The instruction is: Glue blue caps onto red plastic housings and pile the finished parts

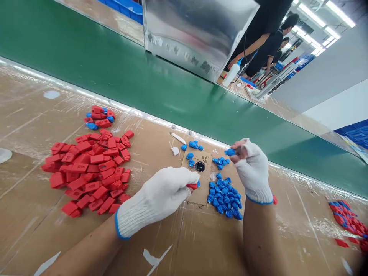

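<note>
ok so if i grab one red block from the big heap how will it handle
The red block looks stiff, with crisp edges and flat faces. Its boxy shape suggests it would slide rather than roll. Pulling it out might shift the heap, since blocks lie tumbled against one another.

Brown worktable (215, 241) | green strip (86, 71) beyond it | pale wall (330, 88), right | tube lights (340, 13) lit overhead

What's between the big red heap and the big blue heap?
The head view shows the gloved left hand holding a red piece, and a brown pad with a black disc and a few blue pieces.
</note>
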Demonstrator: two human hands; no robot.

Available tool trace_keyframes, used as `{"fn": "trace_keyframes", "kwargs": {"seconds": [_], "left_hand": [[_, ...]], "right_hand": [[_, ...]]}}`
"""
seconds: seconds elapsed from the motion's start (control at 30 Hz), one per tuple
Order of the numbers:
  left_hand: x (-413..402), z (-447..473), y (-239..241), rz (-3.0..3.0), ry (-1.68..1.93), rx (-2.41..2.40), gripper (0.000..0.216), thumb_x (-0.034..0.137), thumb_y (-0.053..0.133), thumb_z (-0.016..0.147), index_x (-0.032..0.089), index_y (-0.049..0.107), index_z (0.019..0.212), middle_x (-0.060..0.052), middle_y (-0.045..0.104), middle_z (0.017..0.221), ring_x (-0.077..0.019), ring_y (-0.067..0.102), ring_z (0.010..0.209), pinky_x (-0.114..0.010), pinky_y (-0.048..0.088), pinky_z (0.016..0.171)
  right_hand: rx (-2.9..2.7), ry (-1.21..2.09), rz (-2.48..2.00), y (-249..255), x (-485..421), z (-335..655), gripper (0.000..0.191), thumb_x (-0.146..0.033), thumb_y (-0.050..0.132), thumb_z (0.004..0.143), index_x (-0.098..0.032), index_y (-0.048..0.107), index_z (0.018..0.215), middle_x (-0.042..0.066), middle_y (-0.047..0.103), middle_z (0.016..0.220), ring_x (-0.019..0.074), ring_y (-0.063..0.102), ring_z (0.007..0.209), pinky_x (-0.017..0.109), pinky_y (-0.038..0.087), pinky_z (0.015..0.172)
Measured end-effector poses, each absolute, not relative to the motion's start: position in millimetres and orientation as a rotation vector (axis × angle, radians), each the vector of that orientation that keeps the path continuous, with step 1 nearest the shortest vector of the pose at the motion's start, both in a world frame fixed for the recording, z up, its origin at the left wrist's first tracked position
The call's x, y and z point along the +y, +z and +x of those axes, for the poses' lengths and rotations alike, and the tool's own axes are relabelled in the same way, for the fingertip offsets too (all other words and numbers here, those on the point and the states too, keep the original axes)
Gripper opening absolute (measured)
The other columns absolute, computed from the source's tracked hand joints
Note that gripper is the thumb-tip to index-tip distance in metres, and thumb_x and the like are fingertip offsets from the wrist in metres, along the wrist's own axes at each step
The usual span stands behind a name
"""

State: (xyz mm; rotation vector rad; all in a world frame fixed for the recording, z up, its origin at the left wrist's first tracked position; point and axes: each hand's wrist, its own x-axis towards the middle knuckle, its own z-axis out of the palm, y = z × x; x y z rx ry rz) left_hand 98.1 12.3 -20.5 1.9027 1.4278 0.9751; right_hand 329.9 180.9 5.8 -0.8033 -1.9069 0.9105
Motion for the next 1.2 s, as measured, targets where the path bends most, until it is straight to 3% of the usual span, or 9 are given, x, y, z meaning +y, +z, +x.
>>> {"fn": "trace_keyframes", "kwargs": {"seconds": [0.13,0.23,0.37,0.6,0.9,1.0,1.2], "left_hand": [[8.6,98.5,-9.6,1.183,1.401,1.236,0.01,0.018,0.063,0.094,0.017,0.069,0.101,-0.005,0.076,0.098,-0.0151,0.068,0.082,-0.027,0.056,0.071],[10.0,98.3,-9.5,0.951,1.529,1.154,0.016,0.026,0.075,0.087,0.017,0.067,0.097,-0.007,0.075,0.097,-0.0165,0.068,0.085,-0.029,0.057,0.072],[12.9,96.7,-11.7,0.856,1.548,1.16,0.019,0.025,0.079,0.084,0.017,0.068,0.097,-0.005,0.072,0.094,-0.015,0.065,0.081,-0.029,0.056,0.071],[11.9,107.3,-16.2,0.744,1.57,1.003,0.025,0.03,0.083,0.084,0.017,0.068,0.1,-0.005,0.073,0.093,-0.0144,0.068,0.08,-0.03,0.058,0.075],[7.9,120.6,-22.7,0.529,1.505,0.684,0.045,0.041,0.098,0.076,0.018,0.065,0.097,0.0,0.072,0.084,-0.0111,0.069,0.073,-0.025,0.061,0.073],[6.3,122.9,-27.0,0.527,1.497,0.665,0.05,0.047,0.099,0.074,0.018,0.064,0.095,-0.001,0.072,0.089,-0.0106,0.069,0.072,-0.025,0.061,0.07],[5.7,123.1,-29.4,0.52,1.472,0.676,0.053,0.048,0.102,0.071,0.018,0.064,0.091,0.001,0.071,0.088,-0.01,0.068,0.068,-0.027,0.061,0.072]], "right_hand": [[-1.779,1.064,-0.606,28.1,153.6,329.4,0.043,-0.023,0.084,0.084,-0.024,0.043,0.071,0.002,0.068,0.098,0.0189,0.06,0.085,0.038,0.051,0.073],[-1.766,1.128,-0.561,32.0,142.2,326.3,0.044,-0.028,0.087,0.085,-0.025,0.046,0.07,0.003,0.069,0.097,0.0212,0.063,0.087,0.04,0.053,0.073],[-1.802,1.12,-0.555,32.9,140.7,325.3,0.043,-0.035,0.087,0.087,-0.026,0.049,0.071,0.003,0.071,0.094,0.0238,0.065,0.093,0.041,0.054,0.074],[-1.787,1.203,-0.565,33.7,123.6,311.7,0.042,-0.034,0.087,0.088,-0.025,0.049,0.073,0.002,0.072,0.096,0.0205,0.063,0.086,0.037,0.051,0.069],[-1.786,1.344,-0.437,32.7,96.3,293.6,0.045,-0.032,0.086,0.092,-0.025,0.048,0.069,0.002,0.07,0.095,0.0228,0.069,0.091,0.044,0.061,0.082],[-1.79,1.371,-0.462,32.7,94.3,289.8,0.046,-0.037,0.085,0.093,-0.025,0.048,0.067,0.003,0.069,0.094,0.0242,0.071,0.092,0.045,0.064,0.083],[-1.764,1.445,-0.438,27.0,91.3,286.3,0.036,-0.033,0.085,0.093,-0.026,0.056,0.073,0.003,0.07,0.096,0.0245,0.075,0.094,0.044,0.066,0.082]]}}
